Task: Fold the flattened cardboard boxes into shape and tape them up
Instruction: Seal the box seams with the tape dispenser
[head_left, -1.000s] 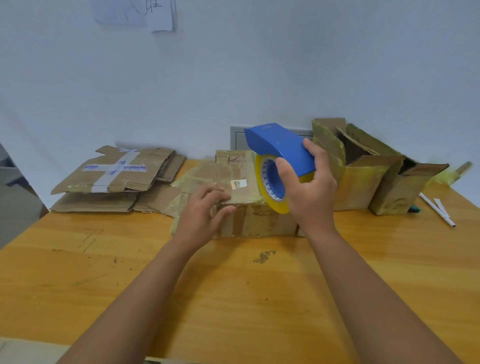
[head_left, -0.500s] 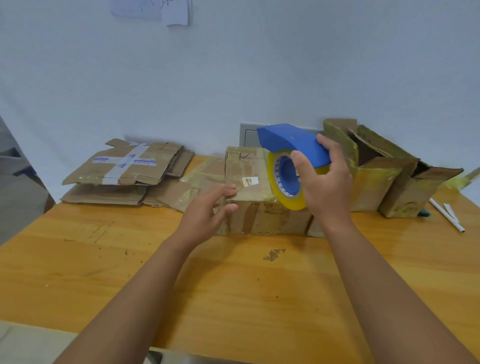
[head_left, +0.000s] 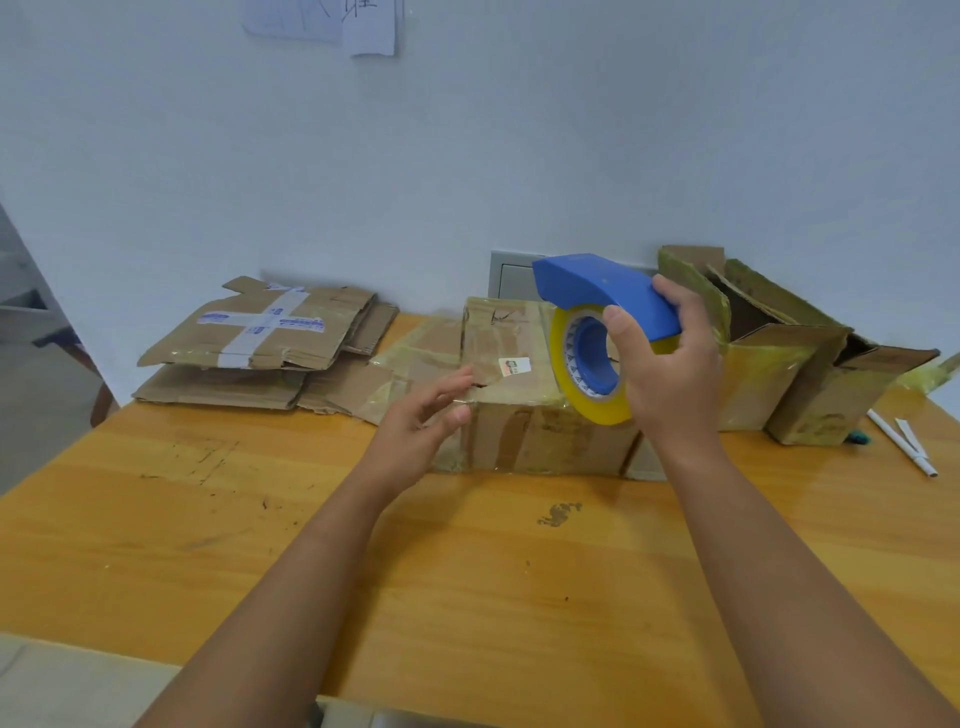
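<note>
A folded, taped cardboard box (head_left: 524, 426) stands in the middle of the wooden table (head_left: 260, 545). My right hand (head_left: 670, 374) grips a blue tape dispenser (head_left: 608, 296) with a yellow tape roll (head_left: 571, 384), held just above the box's right end. My left hand (head_left: 421, 421) hovers by the box's left end with fingers straight and spread, at most grazing the top edge. A stack of flattened cardboard boxes (head_left: 260, 343) lies at the back left.
Two assembled open-topped boxes (head_left: 779, 358) stand at the back right against the wall. A white pen (head_left: 904, 441) lies near the right edge. A grey wall socket plate (head_left: 511, 278) sits behind the middle box. Papers (head_left: 363, 26) hang on the wall.
My left hand has lifted off the box top and opened, moving slightly left. The right hand with the dispenser has stayed above the box's right end.
</note>
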